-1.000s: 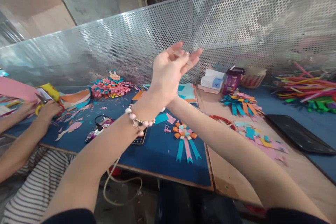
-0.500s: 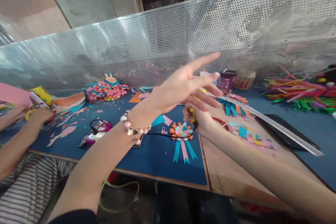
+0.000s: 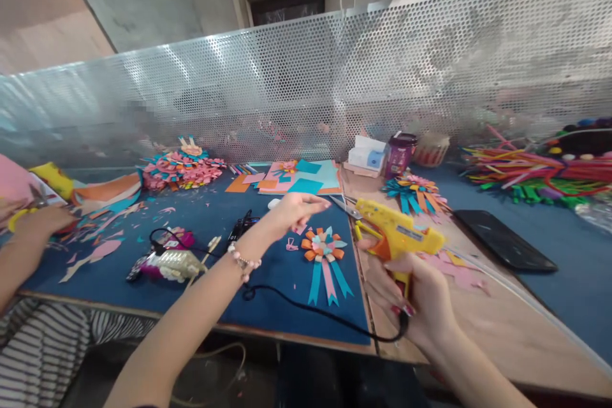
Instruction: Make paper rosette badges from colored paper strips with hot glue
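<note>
My right hand (image 3: 425, 287) grips a yellow hot glue gun (image 3: 399, 226) above the wooden strip of the table, its nozzle pointing left. A long clear glue stick (image 3: 530, 299) runs out of its back toward the lower right. From its handle a black cord (image 3: 315, 311) loops left across the table. My left hand (image 3: 289, 215), with a beaded bracelet (image 3: 245, 262) at the wrist, reaches over the blue mat with its index finger stretched out and appears empty. Close to it lies a paper rosette (image 3: 325, 245) with blue and pink tails.
Scissors (image 3: 345, 209) lie beyond the glue gun. Paper sheets (image 3: 329, 173), a tissue box (image 3: 367, 156) and a purple cup (image 3: 400, 154) stand along the perforated screen (image 3: 287, 95). A black tray (image 3: 502, 239) is at right. A co-worker's hand (image 3: 45, 220) holds scissors at left.
My right hand came out from behind my left with the glue gun and moved right and nearer. My left hand drew back left and down from its crossed position.
</note>
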Motion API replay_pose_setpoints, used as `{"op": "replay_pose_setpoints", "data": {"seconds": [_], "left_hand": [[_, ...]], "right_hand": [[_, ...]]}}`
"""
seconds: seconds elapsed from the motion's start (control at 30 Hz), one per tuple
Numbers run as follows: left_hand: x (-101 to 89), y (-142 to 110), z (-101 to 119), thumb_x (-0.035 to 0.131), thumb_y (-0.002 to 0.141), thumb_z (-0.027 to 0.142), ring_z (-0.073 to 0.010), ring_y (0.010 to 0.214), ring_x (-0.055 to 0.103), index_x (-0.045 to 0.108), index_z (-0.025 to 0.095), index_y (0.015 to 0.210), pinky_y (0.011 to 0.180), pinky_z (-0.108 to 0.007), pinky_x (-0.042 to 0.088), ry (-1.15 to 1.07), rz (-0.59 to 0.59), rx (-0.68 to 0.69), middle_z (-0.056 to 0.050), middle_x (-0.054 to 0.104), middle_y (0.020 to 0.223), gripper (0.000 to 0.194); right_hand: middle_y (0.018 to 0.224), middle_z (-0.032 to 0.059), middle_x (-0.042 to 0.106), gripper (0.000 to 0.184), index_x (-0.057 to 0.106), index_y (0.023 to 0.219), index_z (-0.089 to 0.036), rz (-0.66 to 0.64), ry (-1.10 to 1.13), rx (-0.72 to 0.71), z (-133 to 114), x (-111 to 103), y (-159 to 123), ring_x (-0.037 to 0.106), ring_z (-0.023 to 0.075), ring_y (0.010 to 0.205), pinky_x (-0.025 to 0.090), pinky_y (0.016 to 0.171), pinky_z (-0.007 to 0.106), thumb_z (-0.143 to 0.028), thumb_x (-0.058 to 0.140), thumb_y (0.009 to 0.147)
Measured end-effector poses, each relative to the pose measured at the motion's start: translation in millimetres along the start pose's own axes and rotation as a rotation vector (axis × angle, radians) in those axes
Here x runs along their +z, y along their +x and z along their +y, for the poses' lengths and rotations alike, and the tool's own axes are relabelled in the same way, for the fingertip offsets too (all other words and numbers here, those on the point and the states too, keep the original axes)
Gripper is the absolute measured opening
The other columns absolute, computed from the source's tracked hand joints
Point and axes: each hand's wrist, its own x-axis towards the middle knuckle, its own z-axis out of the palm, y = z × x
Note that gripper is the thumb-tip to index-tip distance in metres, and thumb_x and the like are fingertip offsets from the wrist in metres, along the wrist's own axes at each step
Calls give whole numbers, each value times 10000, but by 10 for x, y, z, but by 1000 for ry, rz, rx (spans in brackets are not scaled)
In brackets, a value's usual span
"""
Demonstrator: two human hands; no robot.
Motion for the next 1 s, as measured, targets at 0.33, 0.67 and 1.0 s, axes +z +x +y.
{"op": "replay_pose_setpoints", "data": {"seconds": [0.33, 0.67, 1.0], "left_hand": [[480, -182, -14, 694, 772, 412, -18, 316, 262, 659, 171, 1003, 327, -155, 202, -272, -61, 31, 92, 388, 428, 336], [452, -147, -70, 711, 752, 408, -12, 312, 310, 660, 173, 875, 306, -163, 187, -234, 10, 45, 67, 465, 495, 270], [284, -50, -16, 696, 757, 376, -22, 338, 308, 684, 152, 873, 335, -180, 159, -109, 130, 62, 54, 453, 463, 253]], "right_hand": [[382, -64, 351, 297, 657, 925, -123, -40, 67, -24, 30, -22, -106, 115, 58, 301, 160, 319, 206, -173, 441, 726], [375, -68, 355, 311, 655, 936, -127, -19, 113, -24, 84, -113, -150, 118, 59, 291, 177, 303, 198, -157, 434, 719], [360, -86, 318, 330, 649, 971, -118, -24, 108, -6, 155, -154, -144, 105, 54, 279, 163, 289, 188, -181, 447, 718]]}}
